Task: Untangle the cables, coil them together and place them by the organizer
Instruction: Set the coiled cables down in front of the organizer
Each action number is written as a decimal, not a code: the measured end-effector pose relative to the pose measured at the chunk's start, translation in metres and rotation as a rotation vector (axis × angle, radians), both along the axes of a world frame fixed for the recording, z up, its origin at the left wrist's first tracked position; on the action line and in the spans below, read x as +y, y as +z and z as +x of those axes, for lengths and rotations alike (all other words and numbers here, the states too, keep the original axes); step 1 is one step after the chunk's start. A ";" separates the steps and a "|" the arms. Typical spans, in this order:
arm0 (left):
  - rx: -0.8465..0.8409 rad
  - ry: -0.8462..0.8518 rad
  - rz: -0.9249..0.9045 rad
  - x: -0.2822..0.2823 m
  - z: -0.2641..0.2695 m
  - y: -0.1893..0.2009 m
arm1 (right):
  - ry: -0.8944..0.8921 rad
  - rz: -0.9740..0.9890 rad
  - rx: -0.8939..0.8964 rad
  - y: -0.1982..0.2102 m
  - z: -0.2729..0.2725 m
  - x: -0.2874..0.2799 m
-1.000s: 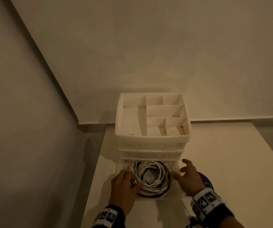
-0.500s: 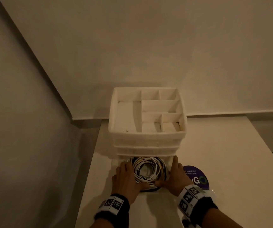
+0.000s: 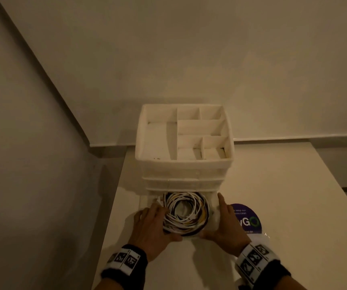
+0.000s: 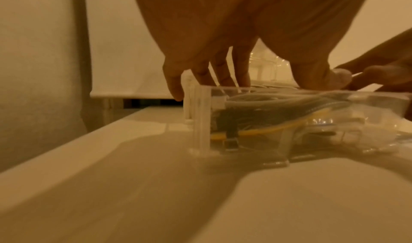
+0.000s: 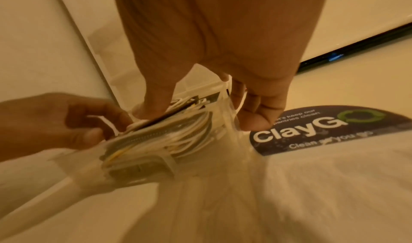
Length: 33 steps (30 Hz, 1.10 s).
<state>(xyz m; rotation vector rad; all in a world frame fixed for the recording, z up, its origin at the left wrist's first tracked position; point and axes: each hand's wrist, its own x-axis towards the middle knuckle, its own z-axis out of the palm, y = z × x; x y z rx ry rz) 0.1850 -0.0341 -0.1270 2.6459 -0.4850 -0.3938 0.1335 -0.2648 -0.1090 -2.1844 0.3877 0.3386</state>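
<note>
Left hand (image 3: 153,229) curls round the near left corner of the clear drawer (image 3: 214,208), right hand (image 3: 225,225) round the near right. Coiled cables (image 3: 184,214) lie inside, below the organizer (image 3: 183,163).

R hand (image 3: 225,222): 1 s ago it hung splayed, just off the drawer (image 3: 214,203). Now it's clamped on the drawer's right front corner, w/ fingers (image 3: 222,203) along the outside of the right wall and thumb over the front rim. L hand (image 3: 149,225): thumb lay on the cable coil (image 3: 184,214) then, now sits at the front rim. Purple sticker (image 3: 249,219) on the worktop (image 3: 294,206), mostly under the R hand before, now shows beside it. Whether the drawer itself slid: can't tell.
</note>
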 end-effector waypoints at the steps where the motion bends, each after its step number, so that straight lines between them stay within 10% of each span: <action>1: 0.017 0.009 -0.032 -0.002 0.003 0.003 | -0.002 -0.015 0.002 -0.001 0.001 0.003; 14: 0.010 0.069 0.203 -0.033 0.008 0.002 | -0.219 -0.146 0.078 -0.012 0.012 0.023; 22: -0.224 0.279 -0.361 0.011 0.008 0.007 | -0.347 0.202 0.079 -0.011 0.016 -0.023; 33: 0.572 0.277 -0.567 0.028 0.081 0.018 | -0.150 0.371 0.248 0.014 0.060 -0.048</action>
